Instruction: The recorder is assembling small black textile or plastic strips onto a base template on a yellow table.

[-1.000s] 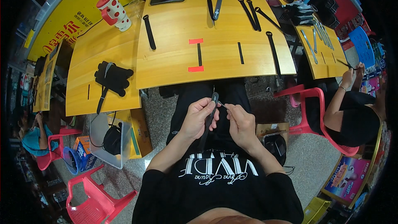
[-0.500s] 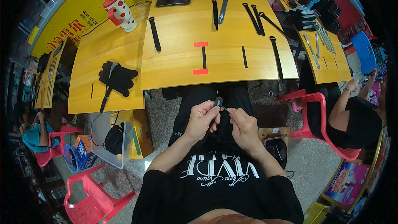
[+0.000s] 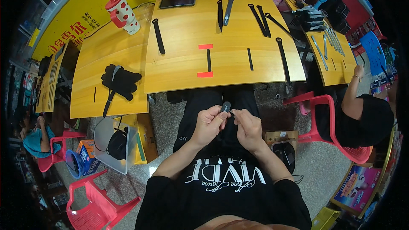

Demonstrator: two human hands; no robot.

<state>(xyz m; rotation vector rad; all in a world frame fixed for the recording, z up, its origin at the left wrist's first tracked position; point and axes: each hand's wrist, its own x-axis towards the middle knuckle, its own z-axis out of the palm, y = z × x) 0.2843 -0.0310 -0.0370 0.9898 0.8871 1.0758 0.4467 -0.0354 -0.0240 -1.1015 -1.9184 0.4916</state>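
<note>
"What have the two hands got?"

"The left hand (image 3: 208,124) pinches one dark, flat, round-ended strap (image 3: 226,107), in front of the near edge of the yellow wooden table (image 3: 179,70). The right hand (image 3: 248,129) curls beside it; I cannot tell whether its fingertips are closed on anything."

"And on the table?"

"Six black ring-ended straps (image 3: 158,37): one by the left edge, one toward the far edge, three toward the far right corner, one by the right edge; also one grey strap (image 3: 228,12)."
</note>
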